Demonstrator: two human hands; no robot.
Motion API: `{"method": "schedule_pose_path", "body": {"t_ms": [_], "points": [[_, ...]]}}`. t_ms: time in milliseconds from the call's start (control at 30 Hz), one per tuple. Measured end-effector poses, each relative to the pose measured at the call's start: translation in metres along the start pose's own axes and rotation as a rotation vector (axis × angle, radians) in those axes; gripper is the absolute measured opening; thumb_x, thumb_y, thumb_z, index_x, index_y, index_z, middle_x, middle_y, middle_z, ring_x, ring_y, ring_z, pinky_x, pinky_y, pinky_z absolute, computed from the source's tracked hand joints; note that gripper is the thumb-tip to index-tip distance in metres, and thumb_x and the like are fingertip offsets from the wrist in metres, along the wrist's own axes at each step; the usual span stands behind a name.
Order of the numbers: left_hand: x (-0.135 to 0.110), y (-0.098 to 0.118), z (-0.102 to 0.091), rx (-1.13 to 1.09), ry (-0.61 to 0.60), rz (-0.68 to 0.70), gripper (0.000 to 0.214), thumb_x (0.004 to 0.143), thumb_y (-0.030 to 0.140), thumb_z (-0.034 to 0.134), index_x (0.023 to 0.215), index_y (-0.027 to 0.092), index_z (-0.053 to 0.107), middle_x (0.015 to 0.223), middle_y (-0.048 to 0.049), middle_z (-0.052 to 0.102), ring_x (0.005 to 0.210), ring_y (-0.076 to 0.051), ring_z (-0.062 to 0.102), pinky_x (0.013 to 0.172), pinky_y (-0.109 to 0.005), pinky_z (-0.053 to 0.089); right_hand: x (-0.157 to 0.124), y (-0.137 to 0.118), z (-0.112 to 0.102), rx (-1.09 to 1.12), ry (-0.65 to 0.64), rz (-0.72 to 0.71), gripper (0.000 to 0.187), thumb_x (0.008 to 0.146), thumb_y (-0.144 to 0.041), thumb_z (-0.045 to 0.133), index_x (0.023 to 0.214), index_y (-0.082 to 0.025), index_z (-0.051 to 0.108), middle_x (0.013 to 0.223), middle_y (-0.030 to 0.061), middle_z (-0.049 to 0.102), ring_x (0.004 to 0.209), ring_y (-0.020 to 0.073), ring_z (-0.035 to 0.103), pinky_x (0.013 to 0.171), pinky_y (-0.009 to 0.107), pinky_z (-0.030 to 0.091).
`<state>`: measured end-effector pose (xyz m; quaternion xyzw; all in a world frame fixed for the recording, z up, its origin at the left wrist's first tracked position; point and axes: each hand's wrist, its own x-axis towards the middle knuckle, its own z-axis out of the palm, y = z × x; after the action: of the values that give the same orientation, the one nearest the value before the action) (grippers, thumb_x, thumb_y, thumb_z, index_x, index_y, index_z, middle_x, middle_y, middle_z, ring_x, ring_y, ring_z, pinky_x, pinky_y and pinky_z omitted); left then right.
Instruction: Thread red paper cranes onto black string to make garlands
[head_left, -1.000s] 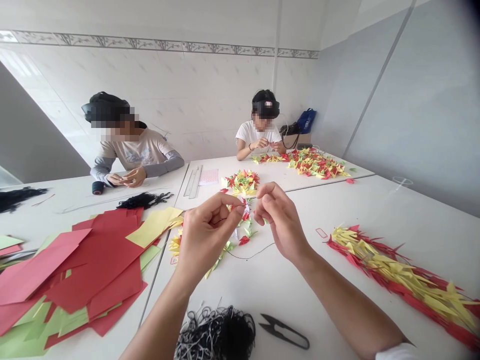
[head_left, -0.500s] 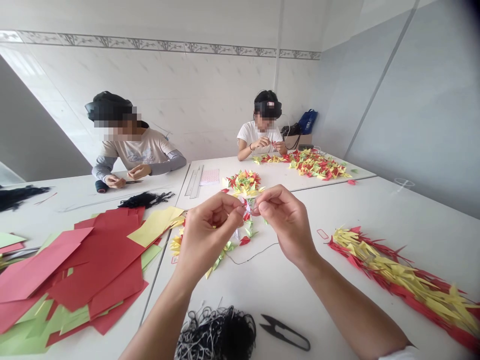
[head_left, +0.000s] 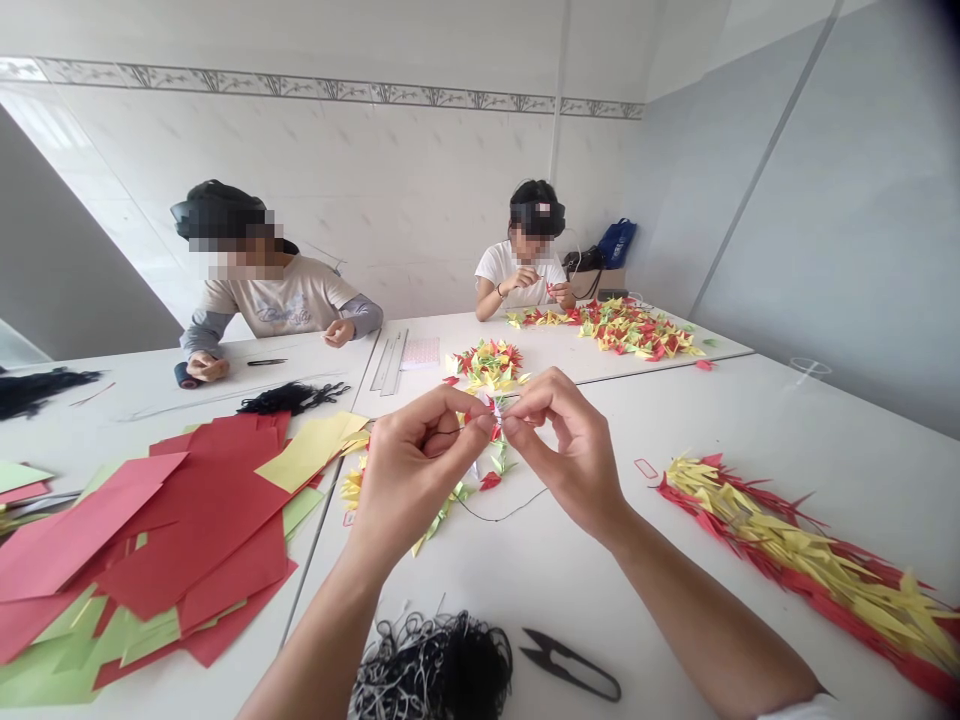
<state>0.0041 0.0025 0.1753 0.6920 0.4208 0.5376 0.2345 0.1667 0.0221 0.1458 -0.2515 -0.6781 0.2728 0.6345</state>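
Note:
My left hand and my right hand are raised over the table, their fingertips almost meeting. Both are closed in a pinch on a thin dark thread. One stretch of it crosses the left fingers, and a loop hangs below toward the right hand. Whether a needle is in the fingertips is too small to tell. Behind and below the hands lie folded paper cranes in red, yellow, green and white, partly hidden by the left hand.
Red paper sheets pile up at left. Nearer me are tangled black thread and black thread snips. A row of red and yellow cranes lies at right. Two co-workers sit across the table, one near a heap of cranes.
My fingertips have come closer together, and thread now shows across my left fingers. The co-worker at left has moved their hands apart; a dark tool lies on the table between them.

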Motion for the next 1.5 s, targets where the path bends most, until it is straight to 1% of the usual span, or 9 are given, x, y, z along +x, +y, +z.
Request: {"method": "schedule_pose_path", "body": {"t_ms": [167,433,1033,1133,1233,1300,1367,1433,1500], "points": [[-0.001,0.001,0.0,0.011,0.015,0.002,0.012,0.086,0.026,0.066,0.075,0.02,0.066,0.053,0.0084,0.019,0.047,-0.008,0.017,0.042,-0.023,0.021,-0.001,-0.003,-0.002,-0.059,-0.005,-0.003,0.011,0.094,-0.024,0.061,0.082,-0.023,0.06,0.072,-0.0018,0.05,0.067,0.0144,0.045,0.065,0.03,0.041],[-0.002,0.002,-0.001,0.023,0.02,0.002,0.011,0.086,0.025,0.066,0.075,0.02,0.065,0.055,0.0081,0.018,0.048,-0.008,0.016,0.043,-0.023,0.017,0.0,-0.009,-0.001,-0.17,-0.056,-0.112,0.012,0.094,-0.019,0.059,0.083,-0.023,0.061,0.079,0.0005,0.06,0.075,0.0164,0.054,0.07,0.032,0.046],[-0.003,0.004,-0.001,0.023,0.033,0.03,0.009,0.084,0.023,0.066,0.075,0.02,0.066,0.053,0.0085,0.018,0.047,-0.008,0.018,0.043,-0.023,0.022,-0.004,-0.01,-0.001,-0.238,-0.035,-0.108,0.012,0.097,-0.023,0.056,0.088,-0.024,0.063,0.077,0.0004,0.063,0.072,0.0164,0.057,0.07,0.032,0.047],[-0.002,0.005,-0.001,0.008,0.021,0.025,0.01,0.085,0.022,0.065,0.076,0.019,0.066,0.051,0.0071,0.033,0.046,-0.007,0.026,0.043,-0.022,0.025,-0.002,-0.011,-0.004,-0.226,-0.048,-0.095,0.011,0.099,-0.022,0.052,0.092,-0.024,0.061,0.08,0.0004,0.064,0.074,0.0162,0.059,0.071,0.031,0.048],[-0.001,0.005,-0.004,0.021,0.007,0.037,0.01,0.086,0.02,0.064,0.075,0.019,0.065,0.066,0.0005,0.058,0.054,-0.009,0.044,0.047,-0.022,0.035,-0.001,-0.015,-0.011,-0.246,-0.064,-0.098,0.012,0.1,-0.022,0.047,0.093,-0.024,0.056,0.081,0.0006,0.061,0.074,0.0158,0.057,0.07,0.031,0.046],[0.001,0.005,-0.007,0.042,0.007,0.06,0.011,0.086,0.021,0.064,0.076,0.019,0.065,0.075,-0.0023,0.063,0.063,-0.011,0.053,0.052,-0.022,0.041,-0.008,-0.017,-0.016,-0.278,-0.117,-0.072,0.009,0.1,-0.024,0.048,0.093,-0.024,0.054,0.082,0.0007,0.059,0.074,0.0158,0.056,0.07,0.031,0.045],[0.002,0.005,-0.009,0.055,0.008,0.076,0.011,0.087,0.022,0.063,0.077,0.019,0.066,0.08,-0.0036,0.064,0.069,-0.012,0.056,0.055,-0.022,0.045,-0.025,-0.016,-0.022,-0.334,-0.269,-0.001,0.004,0.097,-0.027,0.054,0.095,-0.024,0.054,0.083,0.0004,0.059,0.075,0.016,0.057,0.07,0.03,0.045],[0.002,0.005,-0.011,0.06,0.005,0.085,0.012,0.087,0.022,0.063,0.076,0.018,0.066,0.083,-0.0043,0.064,0.071,-0.013,0.057,0.057,-0.022,0.047,-0.055,-0.012,-0.026,-0.427,-0.513,0.104,0.017,0.089,-0.031,0.065,0.101,-0.026,0.054,0.088,0.0004,0.062,0.076,0.0173,0.059,0.068,0.03,0.046],[0.003,0.006,-0.011,0.072,-0.004,0.085,0.013,0.087,0.022,0.063,0.075,0.019,0.066,0.085,-0.0047,0.064,0.073,-0.013,0.057,0.057,-0.021,0.049,-0.091,-0.006,-0.029,-0.52,-0.683,0.188,0.036,0.074,-0.033,0.076,0.101,-0.029,0.053,0.089,-0.0003,0.065,0.078,0.022,0.064,0.067,0.033,0.048]]}}
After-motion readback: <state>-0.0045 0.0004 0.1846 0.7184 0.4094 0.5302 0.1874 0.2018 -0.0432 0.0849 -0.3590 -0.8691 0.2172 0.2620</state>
